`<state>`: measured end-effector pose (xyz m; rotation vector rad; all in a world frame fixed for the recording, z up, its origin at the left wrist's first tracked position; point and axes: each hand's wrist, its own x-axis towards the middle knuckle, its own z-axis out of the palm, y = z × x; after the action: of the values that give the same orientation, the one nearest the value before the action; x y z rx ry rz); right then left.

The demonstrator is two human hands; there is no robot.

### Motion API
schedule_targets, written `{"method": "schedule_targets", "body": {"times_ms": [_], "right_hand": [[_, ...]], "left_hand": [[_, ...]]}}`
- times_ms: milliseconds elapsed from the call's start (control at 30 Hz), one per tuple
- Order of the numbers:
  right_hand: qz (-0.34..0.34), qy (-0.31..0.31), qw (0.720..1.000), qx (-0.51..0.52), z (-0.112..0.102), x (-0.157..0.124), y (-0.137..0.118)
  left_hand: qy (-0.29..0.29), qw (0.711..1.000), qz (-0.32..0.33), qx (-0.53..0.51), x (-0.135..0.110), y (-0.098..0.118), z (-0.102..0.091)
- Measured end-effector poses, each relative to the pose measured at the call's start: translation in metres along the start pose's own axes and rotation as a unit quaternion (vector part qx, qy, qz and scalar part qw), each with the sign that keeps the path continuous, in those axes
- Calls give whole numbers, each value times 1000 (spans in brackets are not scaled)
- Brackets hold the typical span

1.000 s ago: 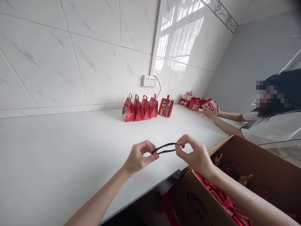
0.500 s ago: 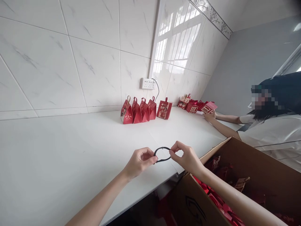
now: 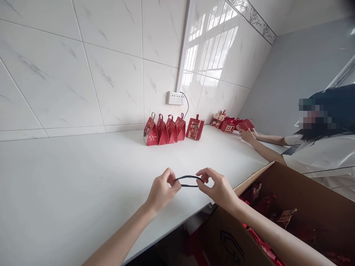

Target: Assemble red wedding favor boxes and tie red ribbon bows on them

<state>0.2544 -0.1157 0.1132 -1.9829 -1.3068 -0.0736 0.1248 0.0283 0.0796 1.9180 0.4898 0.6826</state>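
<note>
A thin black elastic band is stretched flat between my two hands, just above the white counter near its front edge. My left hand pinches the band's left end with closed fingers. My right hand pinches its right end, also closed. Both hands hover a little over the counter, beside the open cardboard box.
Several red paper gift boxes stand in a row by the tiled wall, under a wall socket. Another person at the right handles more red boxes. The cardboard box holds red and brown packets.
The band went from stretched to a slack loop and is now pulled flat again. My hands dropped slightly toward the counter. The other person set a red box down.
</note>
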Motion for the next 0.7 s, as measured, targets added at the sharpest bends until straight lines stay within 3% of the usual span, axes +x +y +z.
{"method": "schedule_targets", "body": {"times_ms": [433, 533, 600, 700], "right_hand": [[7, -48, 998, 39, -3, 2, -6], [-54, -11, 998, -37, -4, 11, 7], [-95, 6, 984, -151, -4, 18, 20], [-105, -28, 951, -288, 0, 26, 39]], "left_hand": [[-58, 998, 1, 5, -1, -2, -1], [-53, 996, 38, 53, 1, -8, -1], [-43, 988, 102, 106, 3, -13, -1], [-54, 953, 213, 208, 3, -21, 1]]}}
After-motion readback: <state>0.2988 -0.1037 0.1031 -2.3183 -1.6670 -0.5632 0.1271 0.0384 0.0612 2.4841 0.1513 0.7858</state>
